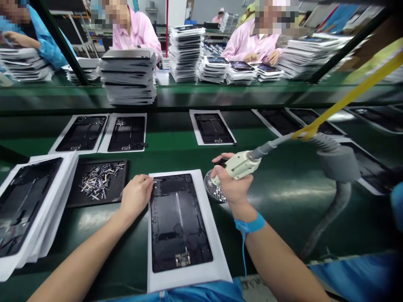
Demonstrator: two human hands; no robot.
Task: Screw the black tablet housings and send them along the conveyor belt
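Observation:
A tablet housing (181, 222) with exposed inner parts lies on a white sheet (214, 268) in front of me. My left hand (137, 193) is at its upper left corner, fingers bent and pressed together; what they pinch, if anything, is hidden. My right hand (234, 184) is wrapped round a cream corded electric screwdriver (242, 163), to the right of the housing's top edge. Its tip is hidden. Below that hand sits a round dish with a holed metal surface (214, 188). A blue wrist strap (250, 224) circles my right wrist.
Left of my left hand is a black tray (74, 195) of small loose strips (100, 180). Farther left stand stacked sheets with another housing (27, 205). More housings (127, 132) line the green bench. A yellow strap (355, 94) holds the cable. Co-workers (252, 46) sit behind stacks (129, 77).

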